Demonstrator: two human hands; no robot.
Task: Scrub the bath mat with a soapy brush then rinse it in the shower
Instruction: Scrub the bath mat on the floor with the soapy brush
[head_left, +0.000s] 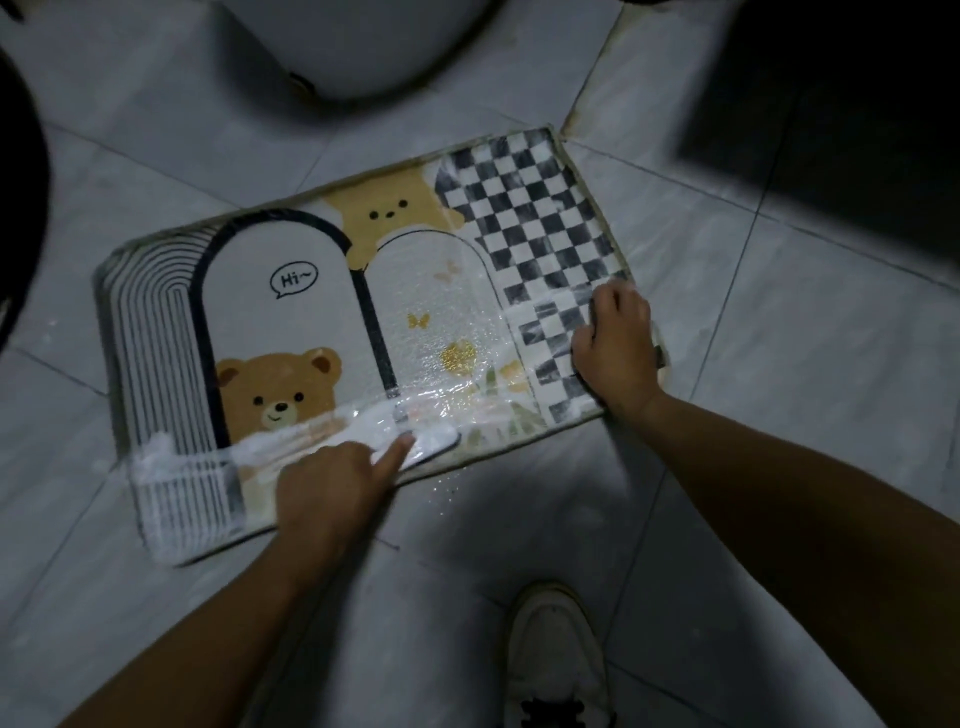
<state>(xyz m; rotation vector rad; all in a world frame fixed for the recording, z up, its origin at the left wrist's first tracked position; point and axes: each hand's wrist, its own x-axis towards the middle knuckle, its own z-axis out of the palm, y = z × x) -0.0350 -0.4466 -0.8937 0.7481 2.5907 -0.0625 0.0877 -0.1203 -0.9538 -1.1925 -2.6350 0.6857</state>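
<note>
The rectangular plush bath mat (291, 332), printed with brown bears, arches and a black-and-white checker panel, lies flat on the pale grey tiled floor (779, 338). Its long axis runs left to right, with the right end angled a little farther away. White suds (156, 457) streak its near long edge, and a wet sheen covers the middle arch and part of the checker panel. The left arch with the "Hi~" bubble and the far strip look unlathered.

The left hand (332, 483) sits at the middle of the near edge. Its index finger is straight and points right along the foam, and the other fingers are curled. I cannot tell whether it holds anything. The right hand (615, 343) rests knuckles-up on the near right corner with fingers curled down. Whether they grip a brush or the mat's edge is hidden, and no brush can be picked out for certain.

By my reading scrubbing is partway done. The untreated area lies far and left of both hands, so the left hand is nearer to it and strokes would run away from the body.

A white toilet base (363, 47) stands beyond the far edge. A white shoe (553, 660) is near, just right of centre.
</note>
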